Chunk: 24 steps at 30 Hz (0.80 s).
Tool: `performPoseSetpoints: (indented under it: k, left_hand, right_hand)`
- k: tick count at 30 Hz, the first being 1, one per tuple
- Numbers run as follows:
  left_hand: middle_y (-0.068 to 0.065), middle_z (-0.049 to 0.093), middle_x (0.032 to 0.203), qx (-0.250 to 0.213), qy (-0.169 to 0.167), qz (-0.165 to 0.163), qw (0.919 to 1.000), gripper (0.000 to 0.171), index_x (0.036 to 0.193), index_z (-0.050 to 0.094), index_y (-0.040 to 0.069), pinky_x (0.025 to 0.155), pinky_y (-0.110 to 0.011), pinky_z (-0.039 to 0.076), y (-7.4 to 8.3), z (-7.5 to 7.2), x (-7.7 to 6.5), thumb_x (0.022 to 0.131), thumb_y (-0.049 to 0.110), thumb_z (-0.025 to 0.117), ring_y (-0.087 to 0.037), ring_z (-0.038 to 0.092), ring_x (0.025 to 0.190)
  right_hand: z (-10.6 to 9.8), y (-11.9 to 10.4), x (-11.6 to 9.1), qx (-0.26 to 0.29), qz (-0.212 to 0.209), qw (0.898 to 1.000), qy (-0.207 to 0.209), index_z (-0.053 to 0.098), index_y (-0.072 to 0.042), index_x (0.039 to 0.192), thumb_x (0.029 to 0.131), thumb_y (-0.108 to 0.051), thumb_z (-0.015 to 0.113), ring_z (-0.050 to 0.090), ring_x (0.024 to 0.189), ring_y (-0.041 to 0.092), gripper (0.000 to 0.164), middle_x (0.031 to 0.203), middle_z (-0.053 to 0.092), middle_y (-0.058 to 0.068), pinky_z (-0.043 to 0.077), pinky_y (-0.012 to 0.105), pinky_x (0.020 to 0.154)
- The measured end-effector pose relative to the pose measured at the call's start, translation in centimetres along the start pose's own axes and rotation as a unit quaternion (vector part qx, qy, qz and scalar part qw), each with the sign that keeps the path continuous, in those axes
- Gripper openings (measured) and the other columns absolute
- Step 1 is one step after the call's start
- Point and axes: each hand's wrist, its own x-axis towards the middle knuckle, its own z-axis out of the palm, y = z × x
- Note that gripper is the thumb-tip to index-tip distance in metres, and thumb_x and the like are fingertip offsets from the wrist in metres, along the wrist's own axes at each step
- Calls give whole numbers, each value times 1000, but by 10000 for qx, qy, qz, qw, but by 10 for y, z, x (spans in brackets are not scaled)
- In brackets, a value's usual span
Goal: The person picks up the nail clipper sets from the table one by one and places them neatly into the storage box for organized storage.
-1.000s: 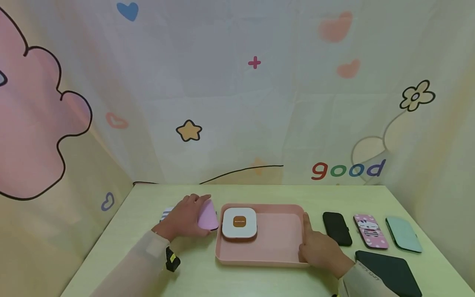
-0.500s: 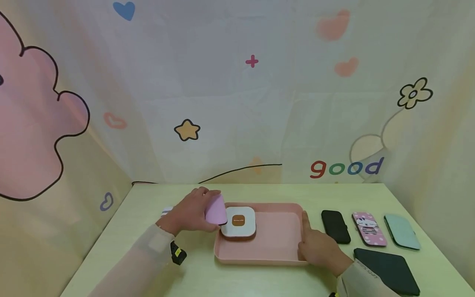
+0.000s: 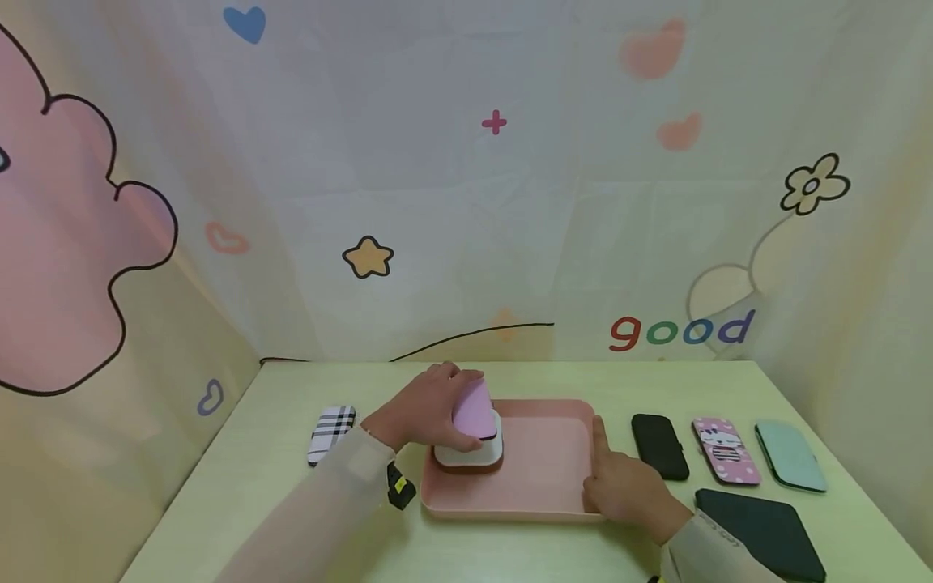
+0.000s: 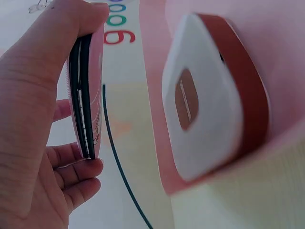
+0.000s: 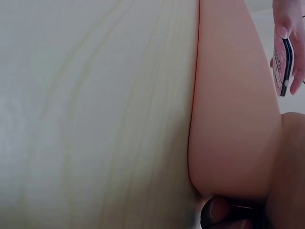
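My left hand (image 3: 426,409) grips a slim pink case (image 3: 475,411) with dark edges and holds it tilted above the left part of the pink tray (image 3: 543,461). Below it in the tray sits a white, rounded-square case (image 3: 466,460) with a reddish-brown side; the left wrist view shows its brown label. From that side, the pink case (image 4: 86,95) stands on edge between thumb and fingers, apart from the white one. My right hand (image 3: 630,490) holds the tray's right wall, index finger stretched along the rim. Its lower fingers are partly hidden.
A plaid case (image 3: 331,433) lies left of the tray. To the right lie a black case (image 3: 659,445), a pink cartoon case (image 3: 725,451), a mint case (image 3: 790,455) and a larger dark flat case (image 3: 761,530). A printed curtain (image 3: 437,202) hangs behind the table.
My left hand has lifted the pink case from beside the tray and carried it right, over the white case. The plaid case is now uncovered. My right hand stays on the tray.
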Motion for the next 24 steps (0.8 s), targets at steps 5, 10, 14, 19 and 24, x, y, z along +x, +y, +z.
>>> performPoseSetpoints:
  k: [5,10,14,19,24]
  left_hand:
    - [-3,56,125,164,4,112,9998,96,149,44,25,81,-33,52,16,7,14,67,66,75,-17,52,107]
    - [-2,54,127,293,-174,231,9992,96,150,43,25,83,-31,51,34,14,24,68,63,75,-17,50,109]
    - [0,53,130,288,-290,236,9989,96,150,43,25,83,-29,52,46,20,30,67,60,78,-16,49,111]
    - [3,52,130,182,-525,105,9984,93,149,42,32,74,-28,52,58,25,38,68,61,78,-13,48,109]
    - [5,52,127,155,-605,163,9979,87,146,45,35,70,-28,48,67,31,45,69,62,77,-11,48,106]
  right_hand:
    - [2,1,1,32,-5,10000,14,-8,3,158,88,-23,53,42,47,15,96,58,53,1,24,29,45]
    - [3,3,2,53,93,9999,-11,-7,2,158,88,-25,54,42,46,15,97,57,52,0,23,29,45]
    - [1,3,1,-9,114,9999,-34,-7,3,158,88,-25,55,43,47,15,98,58,53,1,24,29,45]
    - [1,4,2,-58,107,9999,11,-8,3,158,87,-25,55,45,48,16,99,58,54,2,25,30,45]
    - [4,3,4,17,77,10000,46,-8,2,158,83,-25,58,44,47,15,104,56,53,1,24,30,44]
